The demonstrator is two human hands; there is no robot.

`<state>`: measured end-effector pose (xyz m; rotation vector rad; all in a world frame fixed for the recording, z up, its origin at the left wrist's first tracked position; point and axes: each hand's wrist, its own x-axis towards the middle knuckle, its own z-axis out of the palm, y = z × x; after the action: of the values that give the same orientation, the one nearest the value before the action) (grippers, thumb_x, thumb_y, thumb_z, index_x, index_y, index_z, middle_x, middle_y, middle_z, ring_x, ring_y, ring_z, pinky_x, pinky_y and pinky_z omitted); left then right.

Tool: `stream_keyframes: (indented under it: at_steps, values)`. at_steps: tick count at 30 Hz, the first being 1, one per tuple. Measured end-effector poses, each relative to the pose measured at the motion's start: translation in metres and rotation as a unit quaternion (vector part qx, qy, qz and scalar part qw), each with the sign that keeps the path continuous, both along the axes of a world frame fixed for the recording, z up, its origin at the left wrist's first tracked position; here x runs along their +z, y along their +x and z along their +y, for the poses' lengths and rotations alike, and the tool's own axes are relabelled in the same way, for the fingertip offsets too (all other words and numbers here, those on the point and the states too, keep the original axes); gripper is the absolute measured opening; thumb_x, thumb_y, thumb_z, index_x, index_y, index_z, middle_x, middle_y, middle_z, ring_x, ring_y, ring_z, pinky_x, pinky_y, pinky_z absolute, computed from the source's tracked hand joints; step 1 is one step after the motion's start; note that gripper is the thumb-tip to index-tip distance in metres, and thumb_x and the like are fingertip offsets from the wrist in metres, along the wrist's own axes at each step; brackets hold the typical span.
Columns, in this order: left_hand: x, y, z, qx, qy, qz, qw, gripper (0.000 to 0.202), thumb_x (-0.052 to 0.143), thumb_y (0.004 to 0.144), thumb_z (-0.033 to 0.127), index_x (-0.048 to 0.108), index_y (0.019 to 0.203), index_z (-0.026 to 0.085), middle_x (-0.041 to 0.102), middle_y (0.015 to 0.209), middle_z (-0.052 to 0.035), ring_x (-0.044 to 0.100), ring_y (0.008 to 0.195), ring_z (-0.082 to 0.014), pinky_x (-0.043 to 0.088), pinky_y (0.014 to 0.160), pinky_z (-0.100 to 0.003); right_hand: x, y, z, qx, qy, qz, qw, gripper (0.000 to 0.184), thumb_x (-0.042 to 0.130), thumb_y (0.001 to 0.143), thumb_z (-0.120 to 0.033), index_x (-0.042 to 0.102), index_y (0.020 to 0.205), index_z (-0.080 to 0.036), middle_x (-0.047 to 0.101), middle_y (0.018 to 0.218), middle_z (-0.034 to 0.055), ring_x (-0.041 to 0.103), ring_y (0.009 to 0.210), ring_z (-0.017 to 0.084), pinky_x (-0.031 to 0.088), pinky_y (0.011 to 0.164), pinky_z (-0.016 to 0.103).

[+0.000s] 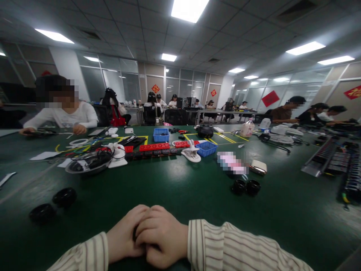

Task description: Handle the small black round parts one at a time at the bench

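Note:
My left hand (pixel 124 233) and my right hand (pixel 162 235) are pressed together above the green table's near edge, with the right fingers curled over the left ones. Both are closed. A small dark patch shows in the gap between them; whether it is a held object or shadow I cannot make out. To the left lie two round black ring-like pieces, one nearer (pixel 42 213) and one farther (pixel 64 197). A similar black pair, its left piece (pixel 238 186) and right piece (pixel 253 187), sits beyond my right hand.
Across the green table (pixel 180 192) run red power strips (pixel 154 146), with blue bins (pixel 207 149) and a white clip-base device (pixel 191 152). A metal bowl (pixel 89 162) holds dark parts. A cream case (pixel 258 167) lies right. A person (pixel 63 114) works at the left.

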<state>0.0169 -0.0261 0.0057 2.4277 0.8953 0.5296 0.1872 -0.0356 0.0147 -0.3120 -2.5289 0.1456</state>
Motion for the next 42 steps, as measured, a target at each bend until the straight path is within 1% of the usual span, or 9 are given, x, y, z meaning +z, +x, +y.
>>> stream_keyframes:
  at_steps: [4,7,12,16,20,27,36,39,42]
  values:
    - [-0.006,-0.002,0.001,-0.02,0.037,0.012,0.999,0.059,0.067,0.057,0.024,0.05,0.113,0.022,0.054,0.112,-0.0049,0.049,0.106,-0.026,0.036,0.098,-0.041,0.001,0.0,-0.003,0.031,0.009,-0.004,0.999,0.029,0.04,0.07,-0.025,0.053,0.094,-0.015,0.06,0.094,0.0024,0.05,0.1,0.013,0.026,0.102,0.027]
    - [-0.009,-0.002,0.0,-0.016,0.054,-0.004,0.998,0.07,0.072,0.057,0.036,0.045,0.12,0.022,0.049,0.12,-0.0072,0.045,0.111,-0.0283,0.034,0.1,-0.044,0.0,0.0,-0.004,-0.031,-0.005,0.036,0.999,0.039,0.045,0.073,-0.037,0.048,0.105,-0.016,0.058,0.102,0.0039,0.048,0.101,0.016,0.028,0.099,0.033]
    - [-0.013,-0.003,-0.003,0.039,0.074,-0.001,0.997,0.072,0.072,0.055,0.052,0.047,0.116,0.021,0.052,0.115,-0.0093,0.046,0.108,-0.0318,0.032,0.099,-0.051,-0.004,-0.002,-0.005,-0.161,-0.019,0.069,0.984,0.057,0.056,0.065,-0.062,0.051,0.096,-0.014,0.055,0.092,0.0063,0.048,0.083,0.018,0.036,0.077,0.032]
    - [-0.01,-0.001,-0.007,0.076,0.079,0.021,0.994,0.066,0.075,0.051,0.041,0.051,0.109,0.019,0.053,0.112,-0.0093,0.046,0.107,-0.0333,0.024,0.102,-0.054,-0.003,-0.002,-0.006,-0.218,-0.03,0.021,0.975,0.045,0.062,0.065,-0.054,0.053,0.085,-0.016,0.054,0.084,0.0039,0.046,0.078,0.017,0.035,0.071,0.03]
    - [-0.001,0.003,-0.007,0.057,0.042,0.028,0.997,0.036,0.061,0.056,0.02,0.055,0.092,0.019,0.055,0.097,-0.0052,0.05,0.095,-0.0259,0.04,0.092,-0.042,0.001,0.0,-0.006,-0.147,-0.017,0.004,0.989,0.026,0.058,0.066,-0.034,0.054,0.086,-0.017,0.056,0.087,0.0027,0.048,0.081,0.016,0.035,0.075,0.03]
    - [-0.001,0.0,0.002,-0.005,0.004,0.011,1.0,0.06,0.068,0.053,0.019,0.051,0.111,0.023,0.051,0.108,-0.0045,0.049,0.101,-0.0259,0.038,0.095,-0.041,0.002,0.001,-0.003,0.013,-0.008,0.029,0.999,0.026,0.041,0.066,-0.023,0.052,0.089,-0.017,0.059,0.091,0.0015,0.051,0.092,0.013,0.028,0.098,0.031]
    - [-0.003,0.0,-0.007,0.076,0.059,0.045,0.994,0.071,0.074,0.052,0.049,0.05,0.11,0.017,0.052,0.113,-0.0105,0.046,0.107,-0.0318,0.021,0.102,-0.057,0.004,0.0,-0.008,-0.2,-0.056,0.022,0.978,0.046,0.062,0.067,-0.055,0.053,0.087,-0.015,0.054,0.085,0.0049,0.046,0.079,0.017,0.036,0.074,0.03]
    - [0.003,0.004,-0.008,0.076,0.044,0.053,0.995,0.037,0.069,0.056,0.029,0.056,0.089,0.017,0.054,0.099,-0.0071,0.049,0.097,-0.0268,0.031,0.098,-0.051,0.004,-0.001,-0.008,-0.195,-0.049,-0.002,0.98,0.032,0.064,0.066,-0.041,0.053,0.083,-0.016,0.054,0.083,0.0034,0.046,0.078,0.016,0.035,0.072,0.029]
    - [0.008,0.005,-0.007,0.044,0.014,0.044,0.998,0.026,0.063,0.054,0.017,0.056,0.079,0.017,0.052,0.092,-0.0048,0.05,0.09,-0.0234,0.042,0.086,-0.04,0.004,0.0,-0.007,-0.109,-0.036,-0.004,0.993,0.018,0.055,0.064,-0.025,0.055,0.08,-0.017,0.056,0.084,0.0026,0.048,0.081,0.016,0.036,0.075,0.03]
